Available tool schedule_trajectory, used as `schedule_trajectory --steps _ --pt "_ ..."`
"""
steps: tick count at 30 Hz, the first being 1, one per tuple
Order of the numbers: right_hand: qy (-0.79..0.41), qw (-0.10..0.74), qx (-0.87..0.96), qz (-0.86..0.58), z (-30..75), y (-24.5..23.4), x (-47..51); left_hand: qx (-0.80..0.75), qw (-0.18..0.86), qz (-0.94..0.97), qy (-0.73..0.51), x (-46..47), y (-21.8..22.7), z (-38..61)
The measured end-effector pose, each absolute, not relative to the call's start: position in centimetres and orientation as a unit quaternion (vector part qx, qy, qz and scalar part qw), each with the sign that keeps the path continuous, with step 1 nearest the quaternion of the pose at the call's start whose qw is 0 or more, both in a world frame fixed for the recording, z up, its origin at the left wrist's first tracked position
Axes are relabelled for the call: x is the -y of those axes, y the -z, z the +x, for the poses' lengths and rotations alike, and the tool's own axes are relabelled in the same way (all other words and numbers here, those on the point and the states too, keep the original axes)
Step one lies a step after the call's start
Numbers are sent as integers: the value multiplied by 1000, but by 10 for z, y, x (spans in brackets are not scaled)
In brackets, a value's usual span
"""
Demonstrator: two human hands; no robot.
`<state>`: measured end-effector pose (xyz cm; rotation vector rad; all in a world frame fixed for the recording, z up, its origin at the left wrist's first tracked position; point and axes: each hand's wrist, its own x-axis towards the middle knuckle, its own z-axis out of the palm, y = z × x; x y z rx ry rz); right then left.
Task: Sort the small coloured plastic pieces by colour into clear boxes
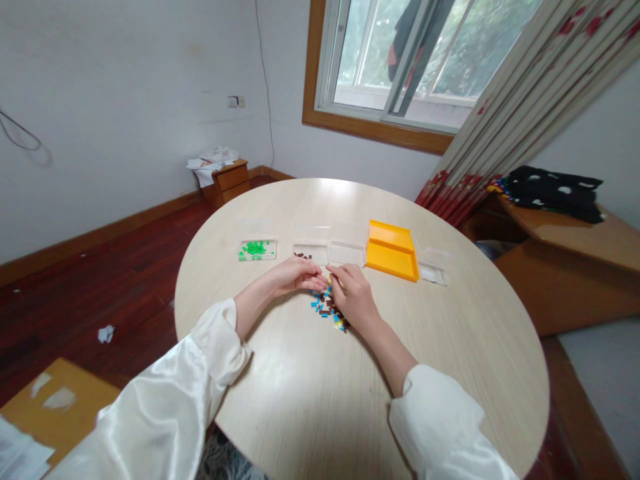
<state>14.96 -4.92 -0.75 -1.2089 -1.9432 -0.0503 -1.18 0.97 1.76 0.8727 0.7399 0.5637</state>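
Above the far edge of a small pile of loose building bricks [323, 308] in blue, brown and pale yellow, my left hand [296, 275] is stretched out, palm turned partly up and inward. Its fingers lie together and reach towards my right hand. Whether any pieces rest in the palm is hidden. My right hand [356, 295] is over the pile's right side, thumb and index finger bent towards the left fingertips. What it pinches, if anything, is too small to tell. Just beyond my left hand stands a clear box [320, 253] with a few brown pieces at its left end.
A clear box [273, 256] of green bricks stands at left. Right of the brown pieces are another clear box [349, 253], an opened yellow case [393, 257] and a small clear box [433, 274]. All stand on a round wooden table [450, 373]. Behind are a window and curtain.
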Motion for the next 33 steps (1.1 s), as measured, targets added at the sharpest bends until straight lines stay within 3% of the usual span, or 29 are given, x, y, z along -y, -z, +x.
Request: schedule_trajectory --steps 12,22,33 --pt "-13 403 791 -461 149 5 52 -319 825 402 -236 -10 -16 -13" --pt "-7 412 776 -478 151 5 53 -324 779 297 -446 -20 -34 -22" --pt "-6 400 777 -486 153 8 50 -299 780 318 -448 -21 -39 -27"
